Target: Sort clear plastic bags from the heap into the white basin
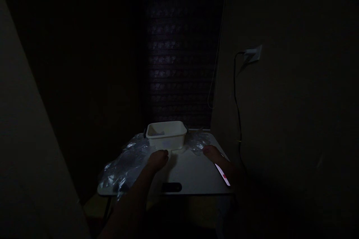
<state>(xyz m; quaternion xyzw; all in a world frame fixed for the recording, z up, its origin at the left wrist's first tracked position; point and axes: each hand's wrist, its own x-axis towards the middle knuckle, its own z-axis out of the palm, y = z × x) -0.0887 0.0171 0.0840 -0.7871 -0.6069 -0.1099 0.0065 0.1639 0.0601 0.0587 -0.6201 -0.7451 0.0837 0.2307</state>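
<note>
Plastic bin [167, 142]: pale, off-white, roughly rectangular, with rounded corners and a thick rolled rim; it stands upright and open-topped at the far end of the white table [190, 173], with a dark fitting visible at each end; a small, pale item [160, 133] lies inside, too dim to identify.

Left plastic film [126, 162]: clear, thin, crumpled, with bright creases; it spreads along the left side of the table, from beside the bin to the near edge. Right plastic film [198, 142]: clear, bunched, smaller in visible extent; it lies just right of the bin.

Left hand [158, 159]: in front of the bin, near the left film; fingers curled inward, narrow; whether anything is gripped cannot be told. Right hand [211, 153]: at the near edge of the right film; fingers appear bent together; contact or grip cannot be confirmed in this light.

Surroundings: a lit screen [222, 174], with a red patch, lies at the table's right edge, partly covered by the right forearm; a dark oblong slot [172, 187] is at the near edge; a dark cable [237, 101] hangs from the wall outlet [256, 54]; a window covering [165, 59] stands behind.
</note>
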